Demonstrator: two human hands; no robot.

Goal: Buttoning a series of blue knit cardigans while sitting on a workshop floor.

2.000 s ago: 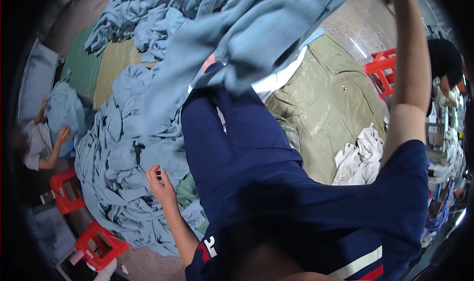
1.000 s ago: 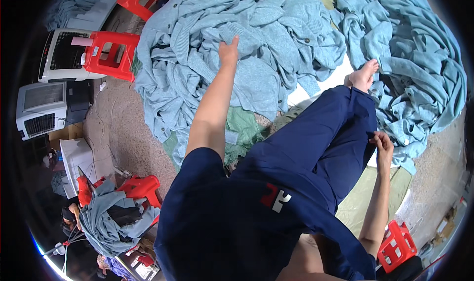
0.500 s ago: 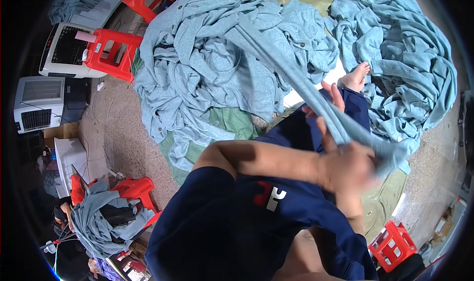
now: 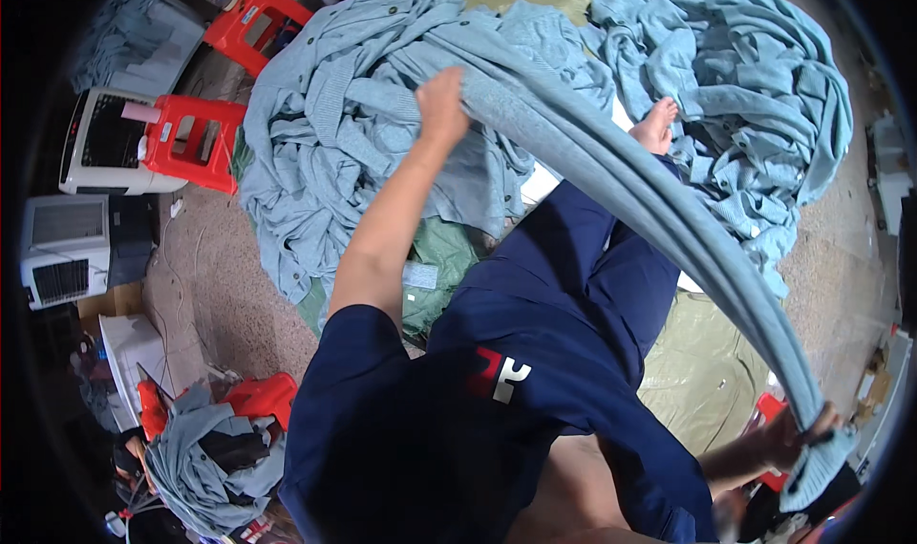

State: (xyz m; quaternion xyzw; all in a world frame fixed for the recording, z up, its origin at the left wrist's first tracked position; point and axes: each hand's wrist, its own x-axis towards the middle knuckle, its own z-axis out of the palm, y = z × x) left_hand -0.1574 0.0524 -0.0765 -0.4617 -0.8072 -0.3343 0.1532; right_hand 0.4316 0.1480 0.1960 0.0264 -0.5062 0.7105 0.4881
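Note:
A light blue knit garment stretches in a long, folded strip from the upper middle to the lower right. Near its upper end, my left hand is closed on its edge, above the pile. My right hand grips the other end far out at the lower right, where a ribbed piece hangs past the fingers. Under my left hand spreads a big heap of light blue buttoned knitwear. Whether the stretched garment's upper end is free of that heap, I cannot tell.
A second knitwear pile lies at the right, beside my bare foot. Red stools and white appliances stand at the left. More knitwear drapes a stool at lower left. Green sheeting covers part of the floor.
My hands, close together at the right before, are now far apart. The left has moved up and left to the pile, the right down and right, with the garment drawn out between them.

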